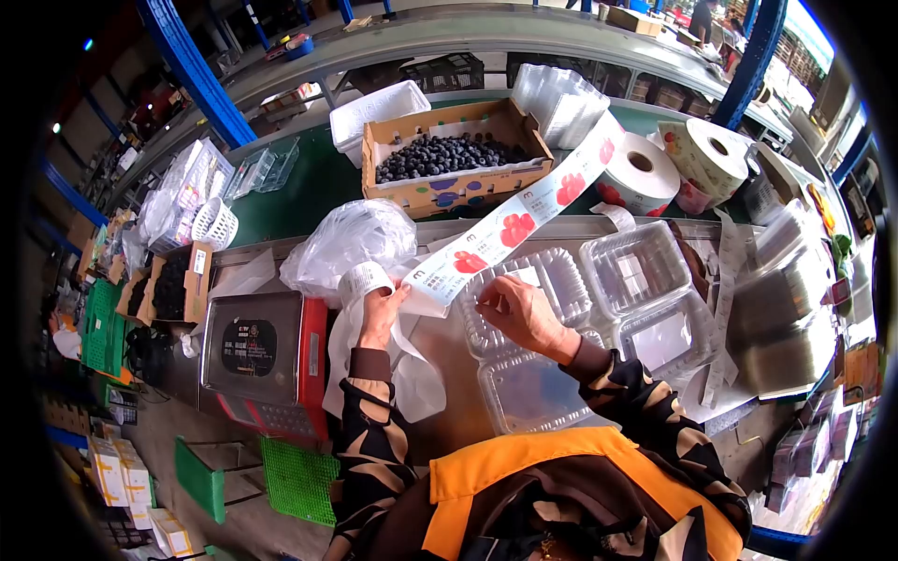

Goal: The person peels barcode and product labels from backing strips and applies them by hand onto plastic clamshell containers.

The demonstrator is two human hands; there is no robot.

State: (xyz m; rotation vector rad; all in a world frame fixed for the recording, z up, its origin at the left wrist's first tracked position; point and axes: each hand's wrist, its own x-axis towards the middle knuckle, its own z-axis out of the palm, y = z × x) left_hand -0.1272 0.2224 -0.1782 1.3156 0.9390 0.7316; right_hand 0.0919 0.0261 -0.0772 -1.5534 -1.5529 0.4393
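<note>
My left hand [381, 316] is closed on the near end of a long label strip [513, 229] printed with red fruit. A small curl of white paper [363, 280] sits at its fingers, and loose backing paper [412, 374] hangs below. The strip runs up to a large label roll [640, 173] at the back right. My right hand [526, 316] is pinched over an open clear plastic clamshell box [533, 393]; anything between its fingertips is too small to make out. Beside it lies another open clamshell [641, 266] with white patches showing in it.
A cardboard box of blueberries [458, 192] stands at the back, near a white foam box [379, 114]. A weighing scale [253, 351] and a plastic bag [351, 245] are at left. Clear containers [781, 313] are stacked at right, with another label roll [703, 157] behind.
</note>
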